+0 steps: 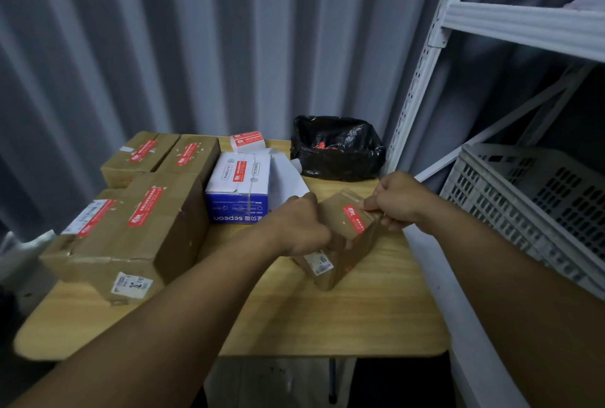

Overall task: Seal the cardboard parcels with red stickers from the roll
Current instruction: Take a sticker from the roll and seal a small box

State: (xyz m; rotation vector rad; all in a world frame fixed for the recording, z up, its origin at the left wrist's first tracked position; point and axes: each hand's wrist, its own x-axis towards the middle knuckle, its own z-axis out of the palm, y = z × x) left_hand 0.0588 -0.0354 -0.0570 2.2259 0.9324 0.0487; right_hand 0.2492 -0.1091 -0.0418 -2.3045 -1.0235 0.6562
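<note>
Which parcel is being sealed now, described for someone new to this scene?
On the wooden table, look to the right side beside the white shelving rack. The small cardboard parcel there is tilted between the left hand and right hand, a red sticker on top; the other parcels lie flat, untouched, at the left.

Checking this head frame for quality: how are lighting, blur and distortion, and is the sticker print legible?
Head view: dim, flat light, dark corners; wide-angle bowing curves the white shelf rack; soft overall, so the red sticker on the small parcel held by left hand and right hand is illegible.
</note>
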